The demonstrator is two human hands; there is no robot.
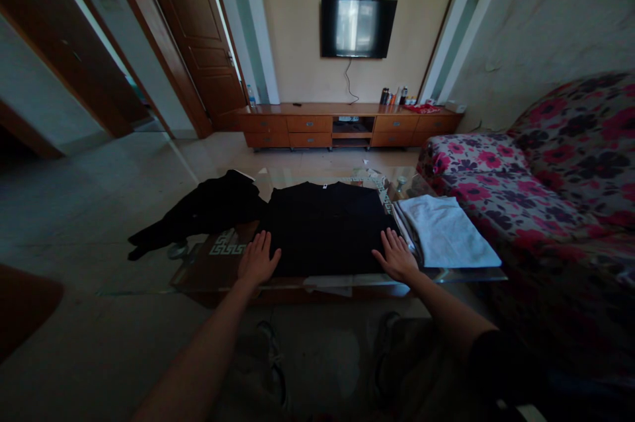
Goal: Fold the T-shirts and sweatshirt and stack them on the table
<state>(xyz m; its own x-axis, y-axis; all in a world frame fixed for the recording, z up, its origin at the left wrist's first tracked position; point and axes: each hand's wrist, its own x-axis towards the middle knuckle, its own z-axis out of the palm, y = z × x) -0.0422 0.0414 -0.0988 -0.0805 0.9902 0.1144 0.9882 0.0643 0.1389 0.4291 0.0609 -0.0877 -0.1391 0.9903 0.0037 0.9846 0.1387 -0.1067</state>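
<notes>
"Bare forearms (206, 342) came nearest, slanting forward from the bottom of the view."

"And the hands at the ends of them?"

"Both lay palm down with nothing pinched. On the left hand (258, 260) the fingers were stretched out and the thumb stood away from them; the right hand (397, 255) mirrored it."

"What were they on?"

"The near corners of a black shirt (327, 230), one hand at each side. It was spread flat, neckline away from the wearer, with a small white neck label (325, 186) showing."

"Where was the shirt, exactly?"

"In the middle of a glass-topped coffee table (208, 274). Left of it sat a rumpled black garment (213, 207); just beside it on the right, a folded pale cloth (449, 230)."

"And past the table?"

"A flowered sofa (496, 177) stood to the right. Across the floor ran a low wooden TV cabinet (310, 124), with bottles (391, 98) toward its right end and a wall-mounted television (358, 28) above."
</notes>
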